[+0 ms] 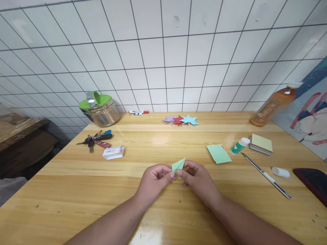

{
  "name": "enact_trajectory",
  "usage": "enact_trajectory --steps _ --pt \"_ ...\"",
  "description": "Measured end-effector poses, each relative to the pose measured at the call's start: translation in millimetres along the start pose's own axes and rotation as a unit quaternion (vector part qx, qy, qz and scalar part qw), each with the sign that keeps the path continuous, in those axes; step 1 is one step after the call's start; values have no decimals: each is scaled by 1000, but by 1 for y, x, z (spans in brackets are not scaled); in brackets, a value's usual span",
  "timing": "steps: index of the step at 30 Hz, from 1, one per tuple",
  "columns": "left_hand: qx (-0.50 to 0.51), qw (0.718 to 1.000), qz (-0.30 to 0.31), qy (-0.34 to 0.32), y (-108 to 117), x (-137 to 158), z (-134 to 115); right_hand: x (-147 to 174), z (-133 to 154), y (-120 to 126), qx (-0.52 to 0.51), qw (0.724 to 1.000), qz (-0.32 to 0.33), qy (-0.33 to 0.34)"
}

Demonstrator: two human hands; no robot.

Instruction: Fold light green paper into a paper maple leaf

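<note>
A small piece of folded green paper [178, 165] is held up between both hands over the wooden table. My left hand [155, 179] pinches its lower left corner between thumb and fingers. On the other side, my right hand [198, 177] grips its right edge, thumb in front and fingers partly hidden behind. The paper is pointed toward the upper right, with a crease running along it. To the right lie green paper squares [219, 153]. Farther back, paper maple leaves in purple [169, 119], red [179, 120] and light blue [189, 120] overlap.
Around the table [84, 190] are a green-lidded metal pot [102, 110], a marker [138, 112], keys [95, 139], a small white box [113, 152], a glue stick [240, 146], a paper stack [261, 144], a utility knife [265, 175], a white cap [280, 172], a phone [313, 182] and a bottle [274, 104].
</note>
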State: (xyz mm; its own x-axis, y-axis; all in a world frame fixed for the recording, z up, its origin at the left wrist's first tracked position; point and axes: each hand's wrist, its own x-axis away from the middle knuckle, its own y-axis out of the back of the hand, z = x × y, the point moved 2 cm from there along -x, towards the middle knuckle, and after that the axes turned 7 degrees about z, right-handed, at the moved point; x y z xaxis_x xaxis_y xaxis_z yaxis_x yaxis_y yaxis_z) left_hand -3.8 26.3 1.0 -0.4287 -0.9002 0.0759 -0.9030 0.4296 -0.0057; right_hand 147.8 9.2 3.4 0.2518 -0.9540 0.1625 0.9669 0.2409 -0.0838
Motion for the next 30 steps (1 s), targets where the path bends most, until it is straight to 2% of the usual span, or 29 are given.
enact_trajectory --steps 5,8,10,12,15,23,30 --pt "-28 1000 -9 -10 0 2 -2 -1 -4 1 15 1000 -8 -19" --pt "-37 999 2 -29 0 5 -5 0 -5 4 81 997 -17 -3" --pt "-61 998 -4 -32 1 5 -5 1 -2 7 180 983 -28 31" --pt "-90 995 -13 -30 2 4 -3 2 2 7 281 957 -28 69" --pt "-104 994 -7 -24 2 2 0 4 5 5 353 931 -14 92" --pt "-107 994 12 -26 2 2 0 3 0 3 365 926 -15 93" --pt "-87 996 9 -5 4 0 6 -1 -4 7 303 949 -10 82"
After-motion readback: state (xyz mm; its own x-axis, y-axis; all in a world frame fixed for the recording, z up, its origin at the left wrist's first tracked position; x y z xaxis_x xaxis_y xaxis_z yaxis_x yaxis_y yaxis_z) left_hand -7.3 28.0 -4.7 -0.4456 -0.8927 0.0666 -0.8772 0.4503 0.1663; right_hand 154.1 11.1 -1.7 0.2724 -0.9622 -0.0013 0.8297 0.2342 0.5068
